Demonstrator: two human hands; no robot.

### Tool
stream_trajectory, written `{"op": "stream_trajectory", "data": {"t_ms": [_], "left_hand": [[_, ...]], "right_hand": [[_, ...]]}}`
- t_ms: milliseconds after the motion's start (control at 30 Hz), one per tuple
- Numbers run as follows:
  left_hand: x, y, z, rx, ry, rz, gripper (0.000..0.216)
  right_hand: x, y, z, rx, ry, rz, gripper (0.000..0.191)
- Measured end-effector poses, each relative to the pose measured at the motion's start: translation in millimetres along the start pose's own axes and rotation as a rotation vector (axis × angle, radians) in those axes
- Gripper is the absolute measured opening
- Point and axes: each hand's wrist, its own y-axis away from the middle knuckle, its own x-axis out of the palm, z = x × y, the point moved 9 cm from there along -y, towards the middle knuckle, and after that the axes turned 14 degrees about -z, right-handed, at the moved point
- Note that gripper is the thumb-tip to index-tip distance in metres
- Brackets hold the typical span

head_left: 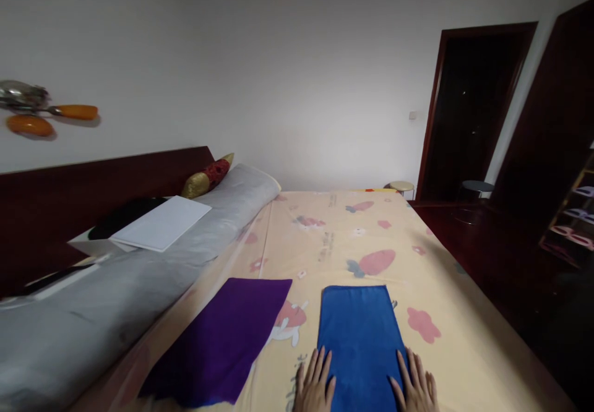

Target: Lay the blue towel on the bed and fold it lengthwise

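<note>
A blue cloth (pixel 359 331) lies flat on the bed as a long rectangle, its near end cut off by the bottom of the view. My left hand (pixel 315 384) rests palm down at its left edge, fingers stretched out. At the right edge my right hand (pixel 415 384) is also palm down, fingers spread, the thumb on the fabric. Neither hand grips anything. To the left of the blue cloth, a purple cloth (pixel 227 338) is spread flat, with a bit of blue showing along its near edge.
The bed (pixel 320 263) has a cream sheet with carrot and rabbit prints. Along its left side lies a long grey bolster (pixel 162 282), carrying a white board (pixel 162 223). A red and gold cushion (pixel 208 177) leans by the dark headboard (pixel 111 180). Stools stand near the door (pixel 477 109).
</note>
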Motion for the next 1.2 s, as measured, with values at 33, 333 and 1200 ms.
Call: {"op": "stream_trajectory", "data": {"t_ms": [33,333,1200], "left_hand": [[0.9,0.1,0.7,-0.003,0.012,0.016,0.055],[-9.8,-5.9,-3.7,-0.019,0.017,-0.029,0.057],[75.6,-36.0,-9.5,-0.038,-0.012,-0.109,0.059]], "right_hand": [[-0.1,0.6,-3.3,0.012,-0.009,0.008,0.068],[-13.5,-6.1,-5.5,0.042,0.037,-0.093,0.073],[68.6,-44.0,53.8,-0.376,-0.119,0.030,0.056]]}}
